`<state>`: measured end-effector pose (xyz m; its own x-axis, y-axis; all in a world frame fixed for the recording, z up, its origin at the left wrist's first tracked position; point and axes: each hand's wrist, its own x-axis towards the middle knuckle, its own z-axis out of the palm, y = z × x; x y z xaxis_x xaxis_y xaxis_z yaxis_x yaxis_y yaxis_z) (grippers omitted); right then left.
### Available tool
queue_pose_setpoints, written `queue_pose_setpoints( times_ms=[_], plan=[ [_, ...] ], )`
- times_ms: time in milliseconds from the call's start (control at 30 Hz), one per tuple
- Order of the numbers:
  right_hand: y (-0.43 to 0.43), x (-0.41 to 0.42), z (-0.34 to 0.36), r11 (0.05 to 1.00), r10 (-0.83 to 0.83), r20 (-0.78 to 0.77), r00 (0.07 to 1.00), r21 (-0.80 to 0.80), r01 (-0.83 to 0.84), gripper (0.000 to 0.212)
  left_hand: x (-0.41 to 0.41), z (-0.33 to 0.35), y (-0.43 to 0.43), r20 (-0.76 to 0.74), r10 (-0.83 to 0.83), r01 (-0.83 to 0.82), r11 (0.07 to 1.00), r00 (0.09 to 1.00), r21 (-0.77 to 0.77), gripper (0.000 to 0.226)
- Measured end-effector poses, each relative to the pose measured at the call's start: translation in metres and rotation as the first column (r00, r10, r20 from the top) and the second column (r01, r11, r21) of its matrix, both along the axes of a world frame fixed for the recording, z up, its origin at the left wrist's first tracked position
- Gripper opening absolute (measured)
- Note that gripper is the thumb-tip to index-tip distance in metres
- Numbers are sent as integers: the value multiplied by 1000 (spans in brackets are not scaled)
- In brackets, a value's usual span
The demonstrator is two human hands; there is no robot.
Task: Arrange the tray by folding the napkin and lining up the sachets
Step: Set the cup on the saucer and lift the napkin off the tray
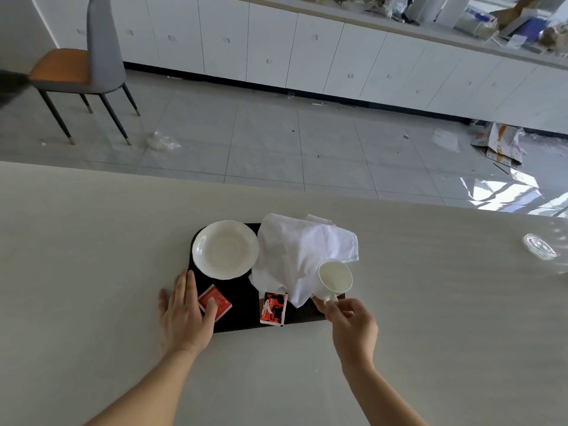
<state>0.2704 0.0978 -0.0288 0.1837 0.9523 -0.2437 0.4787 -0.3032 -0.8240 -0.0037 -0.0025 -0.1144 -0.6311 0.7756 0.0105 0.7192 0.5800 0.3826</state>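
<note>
Pale desk (92, 241) in the head view carries a black tray (242, 299). The crumpled napkin (301, 250) covers the tray's 3 o'clock half, at 12 o'clock from the right hand (350, 327), whose fingers pinch the handle of a tilted cup (335, 276). The left hand (184, 315) lies flat at 8 o'clock, fingers straight, one tip on a red sachet (219, 302) skewed 10-to-4. The second sachet (273, 307), at 6 o'clock, runs 12-to-6. The right hand is nearer the napkin, though occupied.

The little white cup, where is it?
In the head view, the white cup is at the right end of the black tray, tilted, its handle pinched by the right hand, beside the crumpled napkin.
</note>
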Motion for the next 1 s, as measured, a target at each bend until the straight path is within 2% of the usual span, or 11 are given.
queue_pose_setpoints(
  times_ms=[300,533,833,1000],
  plan=[
    [-13,-37,25,954,264,14,965,146,-263,24,0,-4,-1,1,49,-49,999,999,-20,80],
    [7,-106,30,904,425,-4,905,47,-425,19,-2,-5,0,20,65,-64,998,998,-25,78],
    [23,-178,16,883,470,-5,883,-4,-470,19,-3,-4,0,19,65,-65,998,998,-10,77],
    [24,-194,5,901,433,-4,901,-19,-433,20,-3,-3,0,21,66,-66,998,998,-22,78]
  ],
)
